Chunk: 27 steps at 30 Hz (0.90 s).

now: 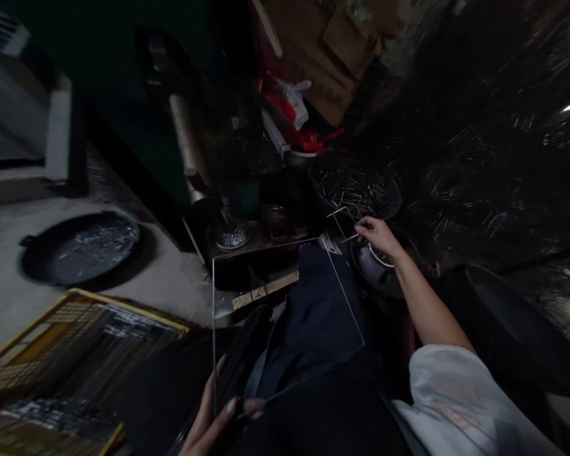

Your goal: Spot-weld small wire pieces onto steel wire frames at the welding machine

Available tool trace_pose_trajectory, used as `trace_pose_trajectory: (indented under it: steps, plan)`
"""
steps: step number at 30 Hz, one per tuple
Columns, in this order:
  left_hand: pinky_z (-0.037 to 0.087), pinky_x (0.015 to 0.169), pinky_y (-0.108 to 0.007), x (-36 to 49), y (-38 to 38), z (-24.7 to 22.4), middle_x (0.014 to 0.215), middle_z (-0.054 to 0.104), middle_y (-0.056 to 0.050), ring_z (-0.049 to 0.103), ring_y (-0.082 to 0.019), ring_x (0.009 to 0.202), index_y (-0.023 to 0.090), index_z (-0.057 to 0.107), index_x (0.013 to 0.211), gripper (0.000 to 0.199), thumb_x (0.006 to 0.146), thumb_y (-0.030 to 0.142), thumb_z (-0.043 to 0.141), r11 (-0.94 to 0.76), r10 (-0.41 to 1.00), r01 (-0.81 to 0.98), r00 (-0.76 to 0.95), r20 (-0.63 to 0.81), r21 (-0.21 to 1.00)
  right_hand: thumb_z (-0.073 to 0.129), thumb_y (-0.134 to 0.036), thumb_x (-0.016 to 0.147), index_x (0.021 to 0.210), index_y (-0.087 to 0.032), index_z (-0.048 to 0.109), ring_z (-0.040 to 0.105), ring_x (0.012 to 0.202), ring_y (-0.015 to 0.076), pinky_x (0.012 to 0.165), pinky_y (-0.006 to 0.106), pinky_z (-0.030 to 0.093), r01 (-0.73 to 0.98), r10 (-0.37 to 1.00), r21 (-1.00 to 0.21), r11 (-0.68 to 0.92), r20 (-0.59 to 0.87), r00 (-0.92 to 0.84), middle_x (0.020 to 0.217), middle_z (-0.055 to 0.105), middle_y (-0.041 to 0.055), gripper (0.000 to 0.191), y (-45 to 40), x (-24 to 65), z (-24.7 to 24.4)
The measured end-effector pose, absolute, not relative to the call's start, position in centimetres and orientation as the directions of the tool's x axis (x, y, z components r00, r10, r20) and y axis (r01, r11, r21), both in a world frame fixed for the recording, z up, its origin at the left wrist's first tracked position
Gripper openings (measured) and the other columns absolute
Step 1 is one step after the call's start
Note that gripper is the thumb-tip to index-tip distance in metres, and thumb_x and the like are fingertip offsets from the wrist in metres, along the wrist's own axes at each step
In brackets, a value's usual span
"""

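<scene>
Here you are, left hand [208, 415] low over your lap, thumb and fingers around the near part of a big bent wire frame [214, 316]. Its far side runs close along the front edge of the work ledge, its right side slanting down over your dark-clothed lap. And your right hand [379, 237], out ahead, has thumb and fingertips pinched on a second bent wire [336, 211], just short of the dark tub [399, 199] heaped with wire.

Room now: the widest open patch is bare floor [171, 282] on the left, between the round pan [52, 256], the yellow crate [123, 308] and the ledge. In front it's tight! A wooden strip [266, 290] sits below the ledge edge, and a dish of metal bits [234, 238] stands on top, near the frame's far left corner. A thick metal cylinder [183, 130] looms above. Beneath your right forearm, a pale-rimmed bowl [382, 258] crowds in; beyond the tub, red cloth or plastic [318, 140] and cardboard [327, 50]. The far right is too dark to read.
</scene>
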<state>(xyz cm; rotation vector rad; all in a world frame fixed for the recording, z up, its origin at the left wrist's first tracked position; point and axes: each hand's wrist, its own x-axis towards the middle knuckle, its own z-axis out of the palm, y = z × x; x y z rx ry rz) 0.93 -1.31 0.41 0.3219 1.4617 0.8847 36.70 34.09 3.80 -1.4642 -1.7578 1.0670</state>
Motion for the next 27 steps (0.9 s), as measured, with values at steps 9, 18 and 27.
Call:
trace_pose_trajectory:
  steps: [9,18,27]
  plan:
    - [0.058,0.081,-0.043,0.8,-0.3,1.1,0.092,0.078,-0.003,0.074,-0.029,0.084,0.04,0.01,0.152,0.103,0.072,0.058,0.072,0.612,0.731,-0.393,-0.052,-0.681,0.686,0.079,-0.052,0.067,0.109,-0.022,0.044,0.068,0.061,0.0187,0.054,0.026,0.051,0.489,0.829,-0.776,-0.399,-0.533,-0.17,0.07,0.062,-0.0053,0.062,18.2,37.1,-1.8]
    - [0.055,0.093,-0.045,0.7,-1.0,0.9,0.096,0.077,-0.001,0.073,-0.029,0.09,0.041,0.013,0.152,0.102,0.071,0.062,0.07,0.632,0.733,-0.326,-0.04,-0.679,0.702,0.076,-0.057,0.074,0.122,-0.019,0.053,0.064,0.087,0.0247,0.076,0.037,0.049,0.894,0.961,-0.434,0.113,-0.182,-0.21,0.106,0.064,0.0104,0.065,23.3,35.2,0.1]
    - [0.05,0.095,-0.044,1.1,-2.7,-1.5,0.098,0.077,-0.002,0.07,-0.027,0.098,0.033,-0.008,0.153,0.103,0.083,0.045,0.067,0.636,0.767,-0.329,0.17,-0.618,0.699,0.076,-0.039,0.079,0.083,-0.018,0.063,0.059,0.052,0.0138,0.045,0.023,0.047,0.593,0.859,-0.779,-0.204,-0.433,-0.274,0.067,0.061,-0.0002,0.025,23.4,34.0,3.3]
